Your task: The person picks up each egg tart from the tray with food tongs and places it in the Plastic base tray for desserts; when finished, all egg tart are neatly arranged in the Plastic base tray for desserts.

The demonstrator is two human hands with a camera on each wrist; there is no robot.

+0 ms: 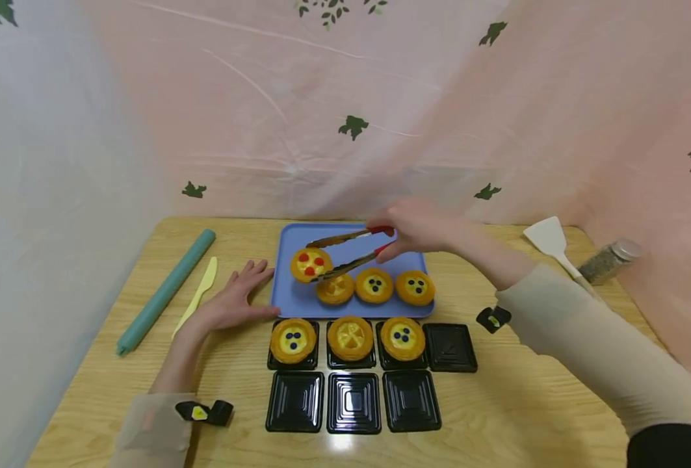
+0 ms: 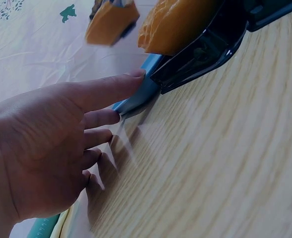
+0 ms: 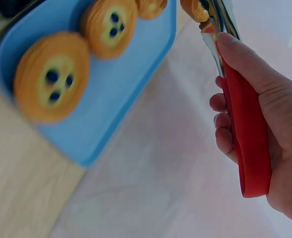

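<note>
My right hand grips red-handled metal tongs above the blue tray. Between the tong tips is an egg tart with red dots, lifted off the tray and tilted. Beneath it, partly covered, lies a tart with yellow wedges. Two tarts with dark blue dots, a middle one and a right one, lie beside it. My left hand has its fingers spread at the tray's left edge; in the left wrist view, its thumb and fingertips reach the rim.
Before the tray, three tarts sit on black square holders, the middle one yellow-wedged. Several other black holders lie around them. A teal rolling pin and yellow knife lie left; a white spatula and shaker jar are right.
</note>
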